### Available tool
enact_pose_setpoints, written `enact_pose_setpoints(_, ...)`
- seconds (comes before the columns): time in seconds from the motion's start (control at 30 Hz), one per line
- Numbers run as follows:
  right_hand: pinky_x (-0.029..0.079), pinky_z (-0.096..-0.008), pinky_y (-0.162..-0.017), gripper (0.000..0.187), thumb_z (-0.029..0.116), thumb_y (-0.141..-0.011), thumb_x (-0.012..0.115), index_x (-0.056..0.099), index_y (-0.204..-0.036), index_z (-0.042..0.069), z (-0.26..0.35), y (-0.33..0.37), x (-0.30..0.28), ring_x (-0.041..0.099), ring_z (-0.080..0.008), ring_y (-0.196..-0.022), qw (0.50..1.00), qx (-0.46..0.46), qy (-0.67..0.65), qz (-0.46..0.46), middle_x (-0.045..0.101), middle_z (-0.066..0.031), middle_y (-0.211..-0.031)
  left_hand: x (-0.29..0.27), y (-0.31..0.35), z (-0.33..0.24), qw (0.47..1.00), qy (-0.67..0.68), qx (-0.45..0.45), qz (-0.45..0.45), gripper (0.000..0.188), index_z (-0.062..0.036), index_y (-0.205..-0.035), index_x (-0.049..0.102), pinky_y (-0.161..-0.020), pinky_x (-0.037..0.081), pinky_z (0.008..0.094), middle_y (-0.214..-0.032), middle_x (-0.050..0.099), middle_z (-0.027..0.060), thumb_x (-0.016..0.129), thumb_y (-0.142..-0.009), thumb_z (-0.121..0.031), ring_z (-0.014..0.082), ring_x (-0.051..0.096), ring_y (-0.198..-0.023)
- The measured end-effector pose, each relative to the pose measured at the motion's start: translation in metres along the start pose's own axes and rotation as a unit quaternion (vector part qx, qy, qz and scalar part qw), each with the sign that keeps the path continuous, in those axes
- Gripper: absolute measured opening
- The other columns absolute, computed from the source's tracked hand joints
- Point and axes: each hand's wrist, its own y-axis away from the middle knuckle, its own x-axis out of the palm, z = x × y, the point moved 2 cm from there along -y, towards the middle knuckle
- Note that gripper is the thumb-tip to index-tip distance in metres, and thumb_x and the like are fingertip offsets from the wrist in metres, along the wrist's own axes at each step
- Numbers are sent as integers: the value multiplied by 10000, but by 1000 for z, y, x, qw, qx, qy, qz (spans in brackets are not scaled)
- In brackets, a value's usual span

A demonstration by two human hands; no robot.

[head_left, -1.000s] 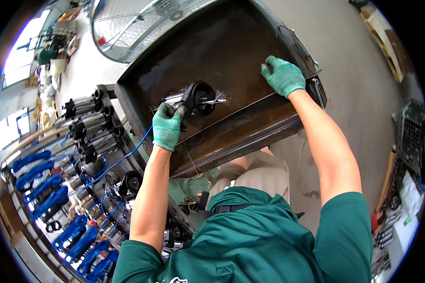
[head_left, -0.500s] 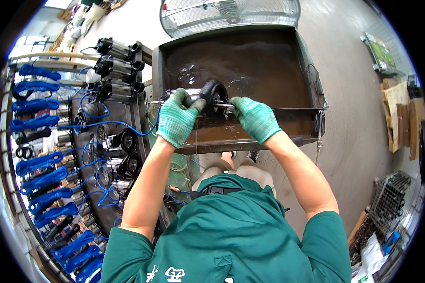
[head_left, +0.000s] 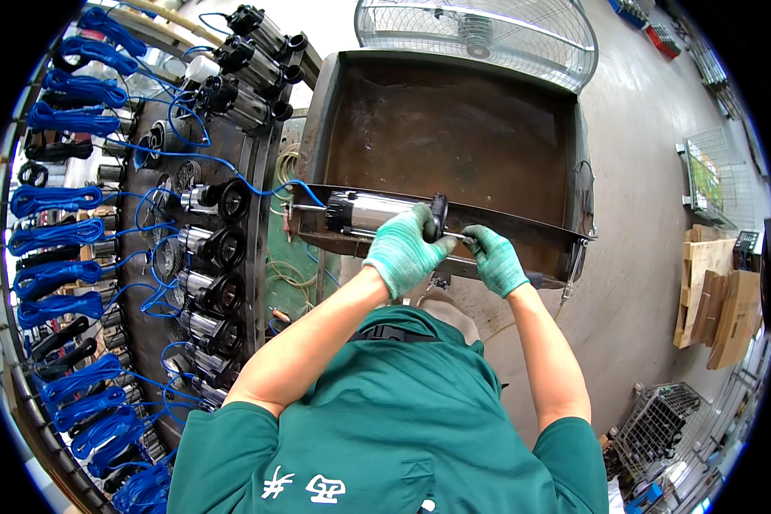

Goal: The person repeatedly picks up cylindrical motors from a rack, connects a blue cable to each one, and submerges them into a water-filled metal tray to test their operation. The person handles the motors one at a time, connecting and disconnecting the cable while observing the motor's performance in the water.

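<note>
A submersible pump (head_left: 364,212) with a shiny steel body and black ends lies sideways over the front part of a dark water tank (head_left: 581,154). My left hand (head_left: 409,248), in a green glove, is closed round the pump near its right black end. A thin metal rod (head_left: 456,236) sticks out from that end. My right hand (head_left: 494,259), also gloved, pinches the rod's outer tip. From the pump's left side a blue cable (head_left: 253,190) runs off to the rack, and a thin rod (head_left: 308,207) also shows there.
A bench (head_left: 270,163) on my left carries several similar pumps (head_left: 223,291). Several coiled blue cables (head_left: 60,201) hang beyond it. Behind the tank stands a large wire-guarded fan (head_left: 480,34). Cardboard sheets (head_left: 732,317) and a wire basket (head_left: 655,424) are on the right.
The pump has come nearer to me, to the tank's front section, and its black end now faces sideways. Both hands moved with it, keeping their holds. The view has also shifted.
</note>
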Motion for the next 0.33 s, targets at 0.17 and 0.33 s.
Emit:
enact_pose_setpoints(0.17, 568, -436, -861, 208, 67, -983, 663, 703, -1184, 35, -37, 19, 4, 701, -417, -1022, 998, 40, -29, 30, 728, -223, -1117, 29, 3, 0, 998, 40, -28, 25, 461, 16, -1067, 614, -782, 554, 443, -912, 716, 212, 857, -844, -306, 361, 705, -844)
enact_pose_setpoints(0.33, 569, -428, -893, 223, 65, -986, 667, 701, -1204, 30, -45, 22, 3, 716, -386, -1052, 997, 59, -4, 55, 730, -227, -1142, 48, 6, 13, 999, 34, -16, 34, 452, 2, -1100, 621, -830, 560, 438, -960, 728, 201, 846, -864, -310, 342, 721, -902)
